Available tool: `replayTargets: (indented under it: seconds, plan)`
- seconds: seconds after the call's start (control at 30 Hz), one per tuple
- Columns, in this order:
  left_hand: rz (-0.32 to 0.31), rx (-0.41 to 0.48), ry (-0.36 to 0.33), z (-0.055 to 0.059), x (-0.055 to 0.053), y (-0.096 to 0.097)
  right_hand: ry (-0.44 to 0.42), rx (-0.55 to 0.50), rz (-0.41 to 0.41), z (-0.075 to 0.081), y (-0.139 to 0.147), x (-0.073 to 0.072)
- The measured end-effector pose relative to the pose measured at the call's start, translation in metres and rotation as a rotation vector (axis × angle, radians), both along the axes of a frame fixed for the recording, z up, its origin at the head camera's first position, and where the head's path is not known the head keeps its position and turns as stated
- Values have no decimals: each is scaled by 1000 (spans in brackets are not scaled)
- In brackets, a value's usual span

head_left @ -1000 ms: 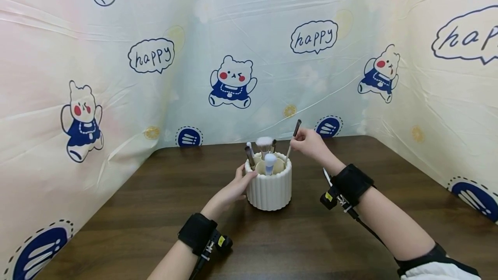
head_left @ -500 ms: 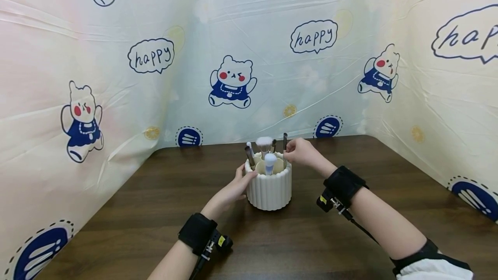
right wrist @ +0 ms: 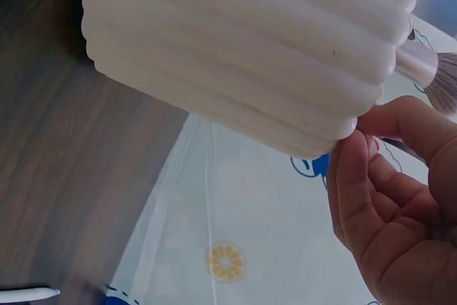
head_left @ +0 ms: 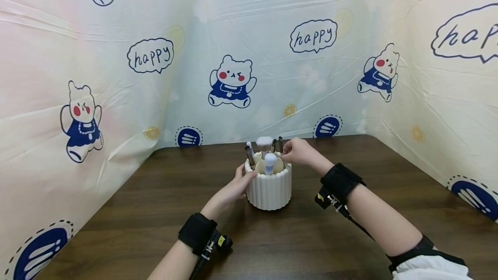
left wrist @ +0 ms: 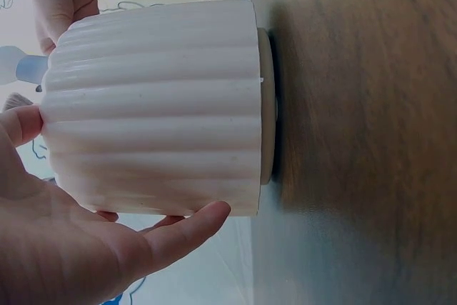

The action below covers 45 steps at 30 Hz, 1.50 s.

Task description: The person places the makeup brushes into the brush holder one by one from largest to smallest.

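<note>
A white ribbed brush holder (head_left: 269, 191) with a scalloped rim stands upright on the table. My left hand (head_left: 232, 189) holds its left side, thumb at the rim and fingers along the wall, as the left wrist view (left wrist: 107, 241) confirms. At the right rim my right hand (head_left: 298, 152) pinches a thin, dark-handled makeup brush (head_left: 281, 144), its handle end up. The brush's lower part is hidden inside the holder. Also in the holder are a fluffy brush (head_left: 264, 142), a white-tipped blue brush (head_left: 269, 163) and a dark-handled brush (head_left: 249, 155).
The brown wooden table (head_left: 155, 228) reaches back to a patterned curtain (head_left: 233, 20), which encloses the back and sides. In the right wrist view, a white pen-like stick (right wrist: 28, 295) lies on the table beyond the holder. Black camera straps (head_left: 342, 185) circle both wrists.
My right hand has moved left and down, bringing the dark-handled brush from tilted above the rim to nearly upright inside the holder. The left hand and the holder have stayed in place.
</note>
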<state>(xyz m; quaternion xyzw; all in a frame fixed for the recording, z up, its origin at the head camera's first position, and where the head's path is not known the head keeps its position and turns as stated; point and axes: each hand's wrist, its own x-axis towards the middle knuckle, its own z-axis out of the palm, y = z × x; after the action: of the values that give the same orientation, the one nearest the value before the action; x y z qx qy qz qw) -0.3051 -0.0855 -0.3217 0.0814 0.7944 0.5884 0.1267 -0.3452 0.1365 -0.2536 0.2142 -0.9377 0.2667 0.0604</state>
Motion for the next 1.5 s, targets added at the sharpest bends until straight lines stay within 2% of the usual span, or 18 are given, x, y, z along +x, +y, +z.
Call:
replayTargets:
  seconds: [0.47, 1.03, 1.5]
  plan:
    - [-15, 1, 1, 1, 0, 0, -1, 49, 3, 2, -4, -1]
    - [1, -5, -7, 1, 0, 1, -18, 89, 4, 4, -7, -1]
    - [0, -8, -11, 2, 1, 1, -109, 6, -24, 4, -3, -1]
